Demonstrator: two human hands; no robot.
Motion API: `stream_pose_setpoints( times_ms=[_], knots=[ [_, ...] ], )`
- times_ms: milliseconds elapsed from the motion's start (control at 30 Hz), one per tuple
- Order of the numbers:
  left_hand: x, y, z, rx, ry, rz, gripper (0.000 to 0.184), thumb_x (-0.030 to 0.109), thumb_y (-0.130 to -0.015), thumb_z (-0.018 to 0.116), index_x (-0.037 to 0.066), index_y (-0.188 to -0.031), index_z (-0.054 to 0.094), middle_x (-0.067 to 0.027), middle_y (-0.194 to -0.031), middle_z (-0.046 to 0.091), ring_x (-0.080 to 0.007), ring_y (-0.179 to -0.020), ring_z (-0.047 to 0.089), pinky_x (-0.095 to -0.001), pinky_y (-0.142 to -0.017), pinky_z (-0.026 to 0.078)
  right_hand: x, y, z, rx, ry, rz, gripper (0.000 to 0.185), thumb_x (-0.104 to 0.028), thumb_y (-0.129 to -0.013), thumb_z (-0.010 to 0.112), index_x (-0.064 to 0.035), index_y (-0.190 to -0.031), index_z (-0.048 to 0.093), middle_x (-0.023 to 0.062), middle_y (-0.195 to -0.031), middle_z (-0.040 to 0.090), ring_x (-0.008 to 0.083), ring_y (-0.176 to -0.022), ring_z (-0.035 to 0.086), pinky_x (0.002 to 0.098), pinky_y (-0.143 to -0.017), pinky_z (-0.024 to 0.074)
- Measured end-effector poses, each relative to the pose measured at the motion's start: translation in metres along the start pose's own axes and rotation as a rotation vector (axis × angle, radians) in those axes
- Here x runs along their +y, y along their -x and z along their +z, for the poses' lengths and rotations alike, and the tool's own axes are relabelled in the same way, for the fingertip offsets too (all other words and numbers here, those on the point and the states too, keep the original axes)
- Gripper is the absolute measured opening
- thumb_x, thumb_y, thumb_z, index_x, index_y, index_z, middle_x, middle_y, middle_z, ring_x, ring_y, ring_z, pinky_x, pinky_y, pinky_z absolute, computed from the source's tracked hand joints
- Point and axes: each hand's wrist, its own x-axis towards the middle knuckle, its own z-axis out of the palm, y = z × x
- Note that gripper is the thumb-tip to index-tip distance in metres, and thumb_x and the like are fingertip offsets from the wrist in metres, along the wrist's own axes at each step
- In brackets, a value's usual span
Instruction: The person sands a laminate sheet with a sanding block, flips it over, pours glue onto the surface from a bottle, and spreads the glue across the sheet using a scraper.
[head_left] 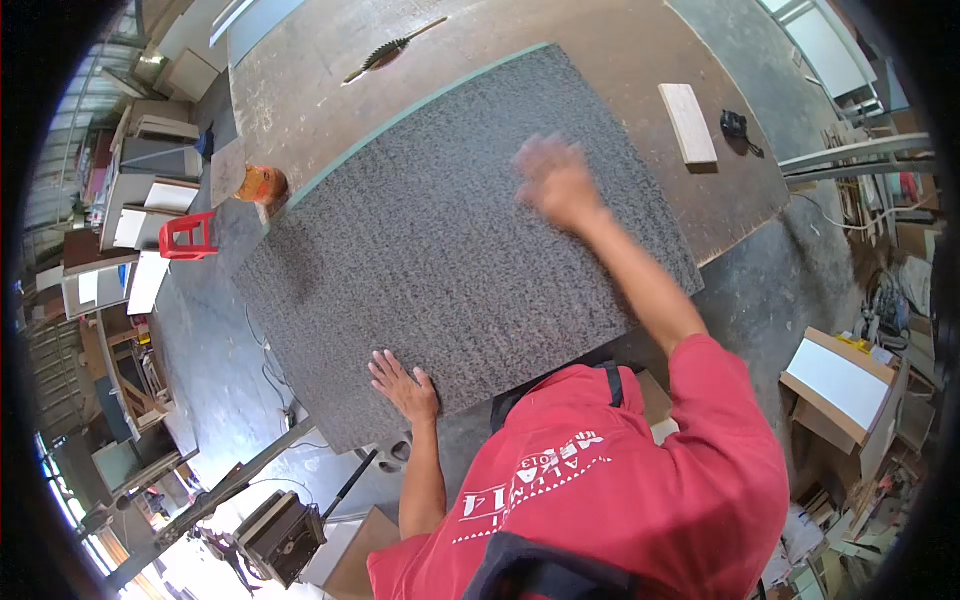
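Observation:
A large dark grey speckled sheet (440, 250) lies over a brown worktable, with a pale green strip showing along its far edge. My left hand (407, 388) rests flat on the sheet near its close edge, fingers spread, holding nothing. Farther out, toward the sheet's right part, is my right hand (560, 185), smeared by motion over the surface. Its fingers are too blurred to make out, and no object shows in it.
On the brown table (690, 50) are a dark brush (390, 52), a pale wooden block (688, 124) and a small black object (735, 126). An orange container (262, 184) stands at the left edge. Beyond are a red stool (188, 236) and a white-topped box (838, 380).

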Motion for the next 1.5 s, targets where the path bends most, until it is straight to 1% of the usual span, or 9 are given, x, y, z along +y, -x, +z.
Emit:
stream_pose_setpoints(
  times_ms=[33,100,300,567,833,1100,1200,1333,1500],
  knots=[
    [0.001,0.000,-0.002,-0.014,-0.003,-0.001,0.078,0.029,-0.095,0.051,0.007,-0.164,0.020,-0.0139,-0.173,0.013,-0.0413,-0.158,0.009,-0.0637,-0.123,0.009,0.035,-0.030,-0.024,-0.105,-0.025,0.224,0.066,-0.054,-0.099,0.053,-0.0141,-0.151,0.050,0.0142,-0.165,0.034,0.0431,-0.153,0.025,0.0629,-0.122,0.0175],
    [0.004,0.001,-0.003,-0.017,-0.011,-0.007,0.079,0.029,-0.095,0.050,0.007,-0.164,0.019,-0.0142,-0.173,0.012,-0.0411,-0.158,0.008,-0.0635,-0.123,0.008,0.107,-0.063,0.038,0.332,0.265,0.607,0.065,-0.054,-0.098,0.057,-0.0125,-0.147,0.053,0.0191,-0.160,0.040,0.0471,-0.148,0.031,0.0651,-0.119,0.0233],
    [0.004,0.000,-0.005,-0.010,-0.008,-0.054,0.080,0.028,-0.094,0.053,0.006,-0.163,0.020,-0.0155,-0.172,0.012,-0.0409,-0.158,0.007,-0.0615,-0.124,0.008,0.010,-0.109,0.036,0.268,-0.083,0.024,0.061,-0.049,-0.101,0.055,-0.0080,-0.146,0.053,0.0227,-0.159,0.038,0.0509,-0.147,0.030,0.0652,-0.117,0.0268],
    [0.003,-0.005,-0.010,-0.032,0.142,-0.084,0.081,0.034,-0.091,0.061,0.005,-0.160,0.029,-0.0180,-0.171,0.017,-0.0434,-0.157,0.009,-0.0650,-0.123,0.005,-0.186,0.013,0.038,-0.048,-0.418,-0.068,0.055,-0.040,-0.101,0.059,-0.0083,-0.146,0.054,0.0216,-0.164,0.031,0.0526,-0.150,0.022,0.0658,-0.120,0.0197],
    [0.030,-0.222,0.007,-0.009,0.213,0.511,0.073,0.045,-0.093,0.061,0.008,-0.153,0.043,-0.0162,-0.166,0.029,-0.0409,-0.155,0.021,-0.0641,-0.123,0.013,-0.222,0.032,0.053,-0.022,-0.139,-0.017,0.050,-0.034,-0.102,0.059,-0.0170,-0.149,0.053,0.0141,-0.165,0.033,0.0437,-0.153,0.024,0.0631,-0.122,0.0200],
    [-0.176,-0.378,-0.015,0.252,0.082,-0.004,0.070,0.052,-0.096,0.057,0.014,-0.153,0.045,-0.0171,-0.165,0.031,-0.0378,-0.155,0.021,-0.0584,-0.123,0.019,-0.230,0.028,0.062,-0.022,-0.023,0.002,0.049,-0.030,-0.102,0.059,-0.0204,-0.149,0.051,0.0107,-0.165,0.035,0.0406,-0.154,0.026,0.0598,-0.123,0.0215],
    [-0.243,-0.362,-0.006,0.337,0.081,-0.124,0.067,0.048,-0.098,0.055,0.011,-0.153,0.046,-0.0182,-0.164,0.033,-0.0393,-0.155,0.021,-0.0590,-0.122,0.019,-0.235,0.027,0.059,-0.026,0.010,0.011,0.049,-0.030,-0.103,0.056,-0.0212,-0.150,0.050,0.0097,-0.165,0.035,0.0388,-0.154,0.027,0.0582,-0.124,0.0222],
    [-0.246,-0.333,-0.009,0.509,0.028,-0.252,0.059,0.034,-0.098,0.055,0.008,-0.150,0.048,-0.0205,-0.162,0.035,-0.0435,-0.154,0.022,-0.0639,-0.122,0.015,-0.235,0.028,0.062,-0.024,0.040,0.004,0.049,-0.030,-0.103,0.055,-0.0210,-0.151,0.049,0.0095,-0.165,0.035,0.0393,-0.153,0.027,0.0588,-0.123,0.0223],
    [-0.084,-0.279,-0.041,0.168,0.550,0.386,0.056,0.016,-0.084,0.063,0.007,-0.139,0.055,-0.0193,-0.158,0.041,-0.0426,-0.153,0.025,-0.0653,-0.121,0.016,-0.237,0.027,0.061,-0.029,0.047,-0.005,0.049,-0.029,-0.103,0.054,-0.0209,-0.151,0.049,0.0098,-0.165,0.035,0.0396,-0.153,0.027,0.0590,-0.123,0.0225]
  ],
)
